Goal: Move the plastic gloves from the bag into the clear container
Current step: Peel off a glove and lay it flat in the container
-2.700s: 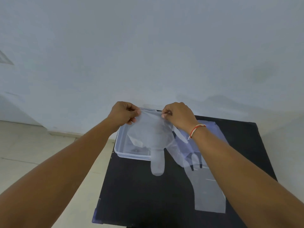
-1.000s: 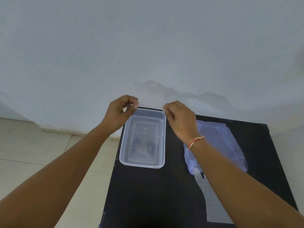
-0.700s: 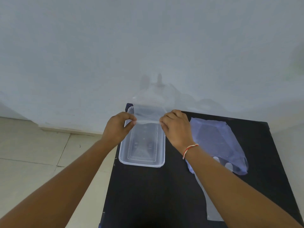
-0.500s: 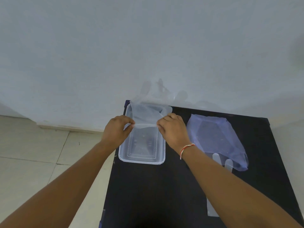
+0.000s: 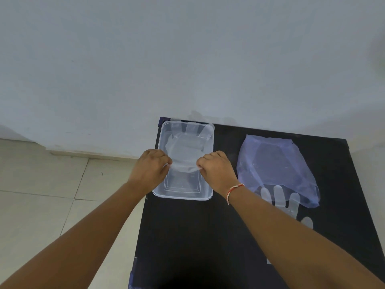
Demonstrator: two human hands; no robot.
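A clear rectangular container (image 5: 205, 193) stands at the far left of the black table (image 5: 198, 236). A thin see-through plastic glove (image 5: 187, 147) lies stretched over it, fingers draped on the far rim. My left hand (image 5: 151, 168) and my right hand (image 5: 215, 170) each pinch one corner of the glove's cuff above the container's middle. To the right lies a bluish plastic bag (image 5: 275, 165). Another clear glove (image 5: 279, 197) sticks out from under the bag's near edge, partly hidden by my right forearm.
The table stands against a pale wall, and its left edge drops to a tiled floor (image 5: 41, 195). The bag and loose glove take up the table's right side.
Both hands have come down and toward me with the glove. It hung in the air against the wall before; now it lies across the container with its fingers at the far rim.
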